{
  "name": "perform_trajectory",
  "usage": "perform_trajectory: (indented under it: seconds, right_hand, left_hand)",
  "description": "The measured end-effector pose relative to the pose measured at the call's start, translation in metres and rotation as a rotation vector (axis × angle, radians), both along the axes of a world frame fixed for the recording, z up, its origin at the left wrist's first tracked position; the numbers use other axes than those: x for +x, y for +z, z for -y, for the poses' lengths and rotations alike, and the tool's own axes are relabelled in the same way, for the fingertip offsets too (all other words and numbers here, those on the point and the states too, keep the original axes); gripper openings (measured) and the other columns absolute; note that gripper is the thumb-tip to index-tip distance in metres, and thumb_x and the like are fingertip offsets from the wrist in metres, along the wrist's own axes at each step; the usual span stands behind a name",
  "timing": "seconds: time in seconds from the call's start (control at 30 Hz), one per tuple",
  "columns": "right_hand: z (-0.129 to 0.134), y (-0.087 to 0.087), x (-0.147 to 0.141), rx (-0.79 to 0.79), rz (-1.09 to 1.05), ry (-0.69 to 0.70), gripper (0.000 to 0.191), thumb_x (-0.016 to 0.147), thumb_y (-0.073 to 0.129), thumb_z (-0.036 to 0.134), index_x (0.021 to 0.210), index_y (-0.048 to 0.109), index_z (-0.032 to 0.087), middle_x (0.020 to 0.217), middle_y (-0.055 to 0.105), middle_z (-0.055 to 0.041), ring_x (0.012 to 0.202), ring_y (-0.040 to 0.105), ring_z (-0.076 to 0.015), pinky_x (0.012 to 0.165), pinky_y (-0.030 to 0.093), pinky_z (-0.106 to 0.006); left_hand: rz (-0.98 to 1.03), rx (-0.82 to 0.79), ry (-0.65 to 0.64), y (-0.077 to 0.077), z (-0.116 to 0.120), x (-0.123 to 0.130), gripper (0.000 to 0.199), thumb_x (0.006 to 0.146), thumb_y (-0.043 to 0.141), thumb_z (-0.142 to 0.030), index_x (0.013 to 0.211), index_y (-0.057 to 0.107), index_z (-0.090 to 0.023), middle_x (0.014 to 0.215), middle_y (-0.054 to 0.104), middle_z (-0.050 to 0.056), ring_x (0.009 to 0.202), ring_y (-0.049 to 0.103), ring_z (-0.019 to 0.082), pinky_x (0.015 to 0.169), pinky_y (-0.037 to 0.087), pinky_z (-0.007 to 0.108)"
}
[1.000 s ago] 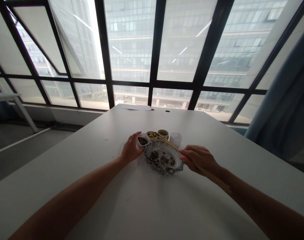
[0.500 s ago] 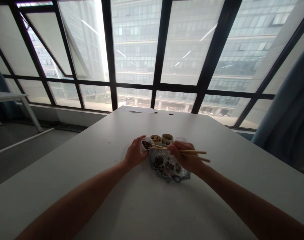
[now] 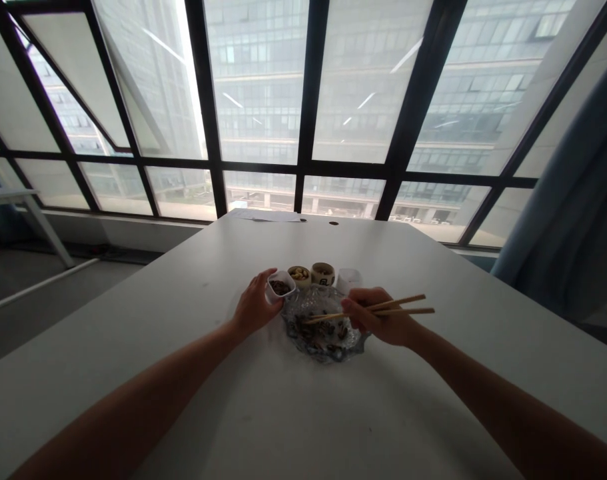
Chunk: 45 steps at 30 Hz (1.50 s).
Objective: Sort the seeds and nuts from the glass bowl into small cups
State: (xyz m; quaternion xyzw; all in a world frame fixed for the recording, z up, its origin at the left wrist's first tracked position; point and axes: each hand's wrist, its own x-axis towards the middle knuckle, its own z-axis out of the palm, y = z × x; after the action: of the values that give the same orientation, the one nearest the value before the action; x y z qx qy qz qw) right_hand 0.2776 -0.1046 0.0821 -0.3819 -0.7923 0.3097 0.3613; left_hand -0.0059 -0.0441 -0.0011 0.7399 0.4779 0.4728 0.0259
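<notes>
Chopsticks (image 3: 333, 316): tips in the clear scalloped dish (image 3: 328, 299), centre of frame, low over small dark pieces (image 3: 328, 329); too blurred to tell whether the tips grip one. Right hand (image 3: 376, 313), just right of the dish, is closed around both sticks, back ends spread towards the right of frame. Left hand (image 3: 254, 305), left of centre, grips a white cup (image 3: 278, 275) between thumb and fingers; dark brown bits inside, mouth towards the camera, near the dish's upper-left rim.

Technique (judgement): level the tips, pinch each piece across its middle, press lightly so that it does not skid on the slick surface. Steady cup, kept near the rim, means a short carry and fewer drops; fingers best kept off its mouth.

Beyond the dish, upper edge: round cup of pale yellowish pieces (image 3: 300, 273), round cup with a dark character (image 3: 323, 283), white container (image 3: 350, 277). All on the white table (image 3: 293, 413). Farther, upper centre: paper sheets (image 3: 268, 216), then windows (image 3: 258, 80); blue curtain (image 3: 558, 167) at right.
</notes>
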Motion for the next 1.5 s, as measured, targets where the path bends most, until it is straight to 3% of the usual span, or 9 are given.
perform_trajectory:
  seconds: [0.07,0.17,0.27,0.5,0.73,1.0,1.5]
  right_hand:
    - [0.000,0.010,0.008,-0.023,-0.014,0.018,0.053,0.088,0.057,0.060,0.057,0.058,0.018,0.044,0.057,-0.0013,0.037,0.049,-0.0101,0.036,0.037,-0.021]
    - [-0.003,0.022,0.018,0.043,-0.105,-0.103,0.055,0.088,0.054,0.065,0.060,0.060,0.018,0.044,0.057,-0.0014,0.036,0.049,-0.0106,0.036,0.037,-0.021]
    - [-0.005,0.020,0.018,0.133,-0.126,-0.186,0.053,0.089,0.054,0.063,0.064,0.061,0.018,0.049,0.060,-0.0024,0.041,0.053,-0.0115,0.039,0.040,-0.022]
    - [0.001,0.009,0.004,0.103,0.045,0.009,0.052,0.091,0.053,0.059,0.059,0.059,0.018,0.048,0.059,-0.0016,0.042,0.052,-0.0112,0.039,0.041,-0.021]
    - [-0.002,0.016,0.014,0.222,-0.086,-0.130,0.056,0.095,0.045,0.060,0.062,0.058,0.017,0.047,0.056,-0.0013,0.039,0.050,-0.0103,0.039,0.039,-0.021]
    - [0.000,0.009,0.005,0.292,0.166,0.015,0.049,0.098,0.046,0.049,0.060,0.054,0.018,0.048,0.056,-0.0011,0.043,0.047,-0.0103,0.044,0.036,-0.022]
    - [0.002,0.005,0.001,0.310,0.141,0.045,0.045,0.098,0.046,0.041,0.060,0.053,0.018,0.049,0.057,-0.0016,0.044,0.048,-0.0098,0.044,0.036,-0.021]
  left_hand:
    - [-0.001,-0.004,0.002,0.000,0.000,0.000,0.065,0.071,0.071,-0.020,0.131,0.048,-0.024,0.126,0.063,0.009,0.110,0.064,0.025,0.091,0.057,0.040]
    - [-0.002,-0.012,0.004,0.000,-0.001,-0.001,0.065,0.071,0.070,-0.021,0.132,0.047,-0.023,0.126,0.063,0.009,0.106,0.065,0.024,0.090,0.058,0.040]
    - [-0.011,-0.016,0.004,0.000,-0.001,-0.002,0.064,0.071,0.069,-0.021,0.132,0.047,-0.023,0.126,0.063,0.009,0.102,0.066,0.023,0.088,0.058,0.039]
    - [-0.020,-0.024,0.017,-0.001,-0.001,-0.003,0.063,0.072,0.069,-0.023,0.131,0.048,-0.022,0.124,0.064,0.010,0.095,0.067,0.022,0.084,0.059,0.038]
    - [-0.023,-0.028,0.011,0.001,0.000,-0.002,0.062,0.072,0.068,-0.022,0.130,0.048,-0.021,0.124,0.064,0.010,0.097,0.066,0.022,0.084,0.059,0.037]
    - [-0.020,-0.030,0.010,0.002,0.001,-0.001,0.061,0.072,0.068,-0.022,0.130,0.049,-0.021,0.123,0.065,0.010,0.102,0.065,0.023,0.082,0.058,0.036]
    - [-0.028,-0.071,0.002,-0.001,-0.001,-0.002,0.055,0.075,0.066,-0.025,0.128,0.050,-0.021,0.122,0.065,0.010,0.102,0.065,0.023,0.085,0.057,0.037]
